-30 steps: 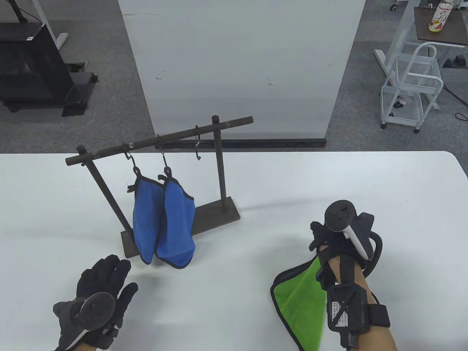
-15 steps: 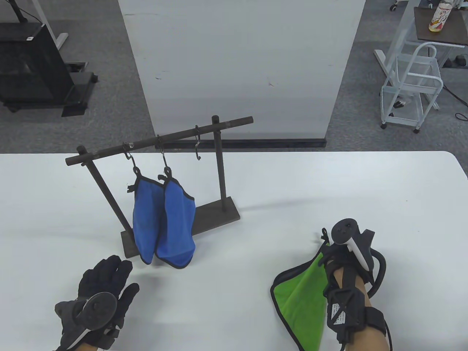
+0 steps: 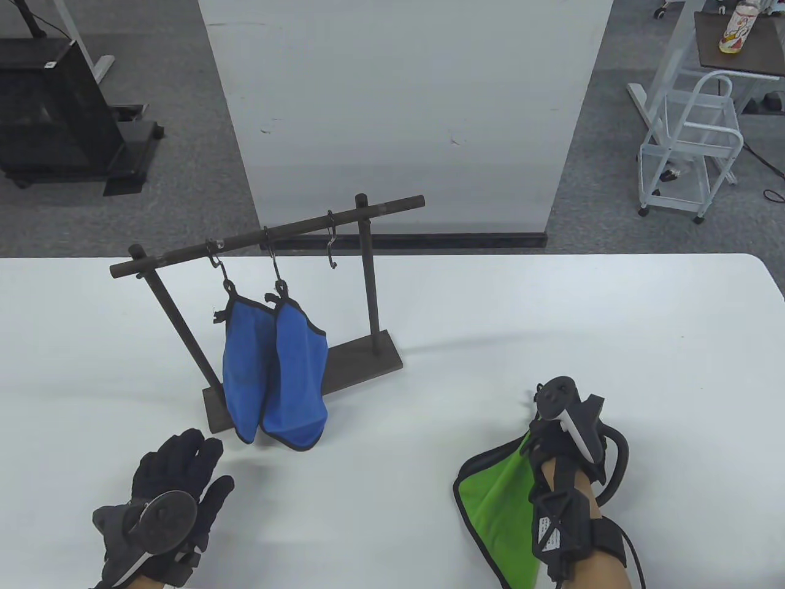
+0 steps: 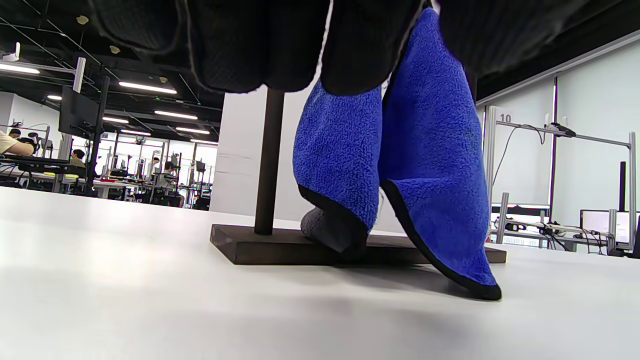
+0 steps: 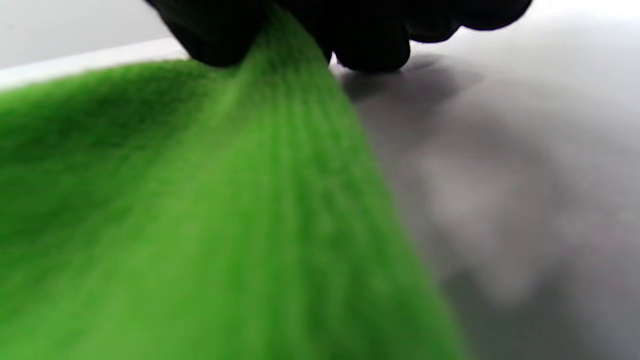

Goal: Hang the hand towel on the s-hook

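A green hand towel (image 3: pixel 493 515) with black trim lies on the table at the front right. My right hand (image 3: pixel 543 423) pinches its far corner; the wrist view shows the green cloth (image 5: pixel 200 215) bunched up into my fingertips (image 5: pixel 370 45). A dark wooden rack (image 3: pixel 270 236) stands at centre left with three s-hooks. Two blue towels (image 3: pixel 273 368) hang from the left two hooks; the right s-hook (image 3: pixel 332 239) is bare. My left hand (image 3: pixel 178 472) rests flat and empty on the table in front of the rack.
The rack's base (image 3: pixel 362 362) sits on the white table (image 3: pixel 552 319). A white pillar (image 3: pixel 405 110) stands behind the table. In the left wrist view the blue towels (image 4: pixel 400 175) hang close before my fingers.
My right hand has moved back toward me and lower, onto the green towel's far corner, and closed its fingers on it. The left hand has not moved.
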Demonstrator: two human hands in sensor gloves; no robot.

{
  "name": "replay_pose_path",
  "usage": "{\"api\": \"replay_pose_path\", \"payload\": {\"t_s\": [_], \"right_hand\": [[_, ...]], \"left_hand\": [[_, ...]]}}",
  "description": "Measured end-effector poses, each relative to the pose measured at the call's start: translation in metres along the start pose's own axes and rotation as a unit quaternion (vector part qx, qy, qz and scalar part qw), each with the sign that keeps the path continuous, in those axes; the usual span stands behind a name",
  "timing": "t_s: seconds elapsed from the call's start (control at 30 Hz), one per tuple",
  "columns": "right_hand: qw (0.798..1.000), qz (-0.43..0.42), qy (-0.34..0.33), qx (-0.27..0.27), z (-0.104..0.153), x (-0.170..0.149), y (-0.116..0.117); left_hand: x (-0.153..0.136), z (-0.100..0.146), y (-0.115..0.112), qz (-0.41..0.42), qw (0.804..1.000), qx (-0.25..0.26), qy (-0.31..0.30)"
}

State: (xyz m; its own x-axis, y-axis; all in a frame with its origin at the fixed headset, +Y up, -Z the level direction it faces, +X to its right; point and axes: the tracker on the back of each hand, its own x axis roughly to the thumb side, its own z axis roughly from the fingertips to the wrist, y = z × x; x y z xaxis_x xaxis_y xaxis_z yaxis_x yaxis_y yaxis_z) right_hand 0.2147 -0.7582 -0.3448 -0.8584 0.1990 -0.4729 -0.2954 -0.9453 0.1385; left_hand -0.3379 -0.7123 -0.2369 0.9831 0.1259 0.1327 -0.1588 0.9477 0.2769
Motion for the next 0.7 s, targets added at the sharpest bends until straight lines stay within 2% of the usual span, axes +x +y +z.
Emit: {"api": "replay_pose_path", "payload": {"t_s": [0.3, 0.7], "right_hand": [[0.996, -0.027, -0.060, -0.051, 0.023, 0.015, -0.024], [0.974, -0.057, -0.174, -0.133, 0.070, 0.066, -0.080]], "left_hand": [[0.001, 0.000, 0.000, -0.001, 1.000, 0.000, -0.003], [0.000, 0.001, 0.000, 0.002, 1.000, 0.006, -0.001]]}}
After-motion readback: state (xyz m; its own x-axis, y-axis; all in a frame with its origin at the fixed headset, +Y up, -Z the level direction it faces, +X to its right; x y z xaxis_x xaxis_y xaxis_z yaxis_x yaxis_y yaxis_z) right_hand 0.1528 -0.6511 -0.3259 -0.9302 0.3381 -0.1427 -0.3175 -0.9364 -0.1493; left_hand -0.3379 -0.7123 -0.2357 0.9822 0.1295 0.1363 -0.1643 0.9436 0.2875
